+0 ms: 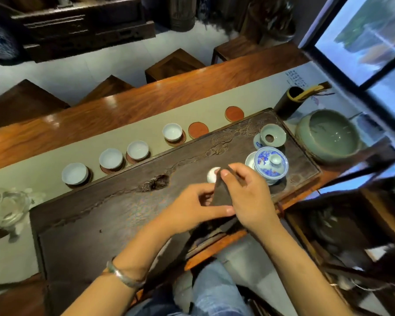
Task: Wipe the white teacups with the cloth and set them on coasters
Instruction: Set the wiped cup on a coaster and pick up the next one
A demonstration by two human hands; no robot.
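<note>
Left hand (193, 207): grips a white teacup (213, 174) over the dark carved tea tray (96, 215). Right hand (246, 192): pinches a dark cloth (220, 195) against that cup. Runner beyond tray: four white teacups (111, 158) on coasters; two bare red coasters (198, 130) to their right. Tray's right end: blue-and-white lidded gaiwan (270, 164).

five white teacups (173, 132), six coasters (198, 130), two hands (192, 207)
</note>
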